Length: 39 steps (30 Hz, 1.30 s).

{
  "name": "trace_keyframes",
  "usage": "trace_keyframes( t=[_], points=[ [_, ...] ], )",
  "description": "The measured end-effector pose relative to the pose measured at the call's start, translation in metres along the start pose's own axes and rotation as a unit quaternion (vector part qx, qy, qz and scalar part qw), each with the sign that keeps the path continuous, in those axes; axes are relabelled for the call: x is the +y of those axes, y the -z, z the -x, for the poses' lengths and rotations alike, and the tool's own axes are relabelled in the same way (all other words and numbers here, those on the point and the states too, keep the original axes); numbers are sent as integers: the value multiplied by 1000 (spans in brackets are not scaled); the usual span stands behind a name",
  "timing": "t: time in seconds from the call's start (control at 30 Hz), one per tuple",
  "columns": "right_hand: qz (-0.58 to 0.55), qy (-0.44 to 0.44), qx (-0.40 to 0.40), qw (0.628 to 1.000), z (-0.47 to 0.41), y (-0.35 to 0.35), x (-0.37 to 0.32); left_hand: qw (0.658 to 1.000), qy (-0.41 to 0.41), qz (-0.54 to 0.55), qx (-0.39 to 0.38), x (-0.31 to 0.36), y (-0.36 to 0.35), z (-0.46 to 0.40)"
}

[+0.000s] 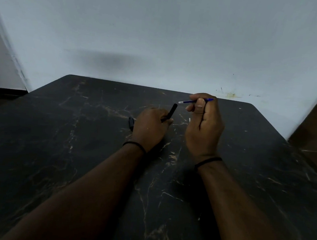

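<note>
My left hand grips a black pen barrel, whose open end points up and to the right above the table. My right hand is raised a little higher and pinches a thin blue refill between thumb and fingers. The refill's white tip points left, a short gap away from the barrel's end. A black pen cap lies on the table just left of my left hand, partly hidden by it. A small white piece lies on the table between my hands.
The dark marbled table reaches to a pale wall at the back. A brown wooden surface stands at the right edge. Both wrists wear thin black bands.
</note>
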State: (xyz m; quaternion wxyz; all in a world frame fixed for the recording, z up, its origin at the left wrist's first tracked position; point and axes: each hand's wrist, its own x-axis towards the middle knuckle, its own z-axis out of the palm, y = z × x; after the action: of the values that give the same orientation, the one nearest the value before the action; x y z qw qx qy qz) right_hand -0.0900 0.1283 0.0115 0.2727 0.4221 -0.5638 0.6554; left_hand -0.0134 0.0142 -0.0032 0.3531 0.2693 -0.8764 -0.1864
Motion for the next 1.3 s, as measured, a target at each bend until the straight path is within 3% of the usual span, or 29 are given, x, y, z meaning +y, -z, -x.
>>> trace_keyframes(
  t=[0.53, 0.8, 0.9, 0.97, 1.1, 1.3],
  points=[
    [28, -63, 9, 998, 1, 0, 5, 996, -87, -2, 16, -2, 0, 1],
    [92, -112, -131, 981, 3, -8, 14, 988, -112, 100, 21, 7, 3, 4],
    [66, -116, -84, 987, 4, -8, 12, 991, -72, 116, 4, 7, 7, 4],
    [49, -120, -53, 990, 4, -7, 12, 992, -7, 118, 37, 3, 11, 2],
    [61, -137, -66, 986, 5, -5, 15, 974, 141, -55, 167, -25, 21, -6],
    [77, -136, -101, 982, 7, -5, 12, 977, 144, -121, 98, -30, 23, -5]
  ],
)
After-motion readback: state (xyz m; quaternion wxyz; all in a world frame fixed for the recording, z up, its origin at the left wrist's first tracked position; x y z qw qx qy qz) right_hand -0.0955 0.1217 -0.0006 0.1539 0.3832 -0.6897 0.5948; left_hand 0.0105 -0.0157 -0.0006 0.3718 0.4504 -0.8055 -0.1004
